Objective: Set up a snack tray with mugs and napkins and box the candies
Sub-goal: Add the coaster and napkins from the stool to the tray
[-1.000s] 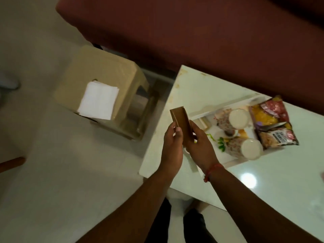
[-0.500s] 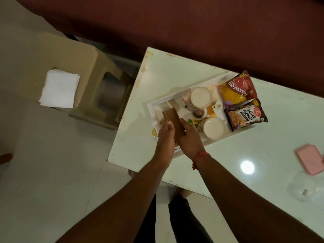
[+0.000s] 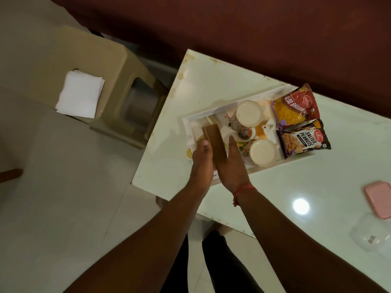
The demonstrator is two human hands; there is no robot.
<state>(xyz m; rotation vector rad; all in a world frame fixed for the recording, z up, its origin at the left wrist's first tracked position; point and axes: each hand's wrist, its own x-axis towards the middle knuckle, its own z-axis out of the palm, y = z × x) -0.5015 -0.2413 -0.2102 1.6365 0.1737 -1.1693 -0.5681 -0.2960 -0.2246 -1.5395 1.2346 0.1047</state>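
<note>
Over tray's [image 3: 187,120] left end, both hands, L [image 3: 202,158] & R [image 3: 231,163], clamp brown holder [image 3: 214,142] upright, long axis running away.

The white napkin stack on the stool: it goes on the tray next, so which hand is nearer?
Left. It lies between the napkin stack and the right hand.

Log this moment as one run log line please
step: placing brown holder on tray | left hand, right hand: both gripping it | mugs: two on tray | napkins: on stool

forearms [image 3: 296,235]: bare, no sleeves | right wrist: thin red thread band [image 3: 243,190] | legs: dark trousers [image 3: 224,269] | feet: bare
</note>
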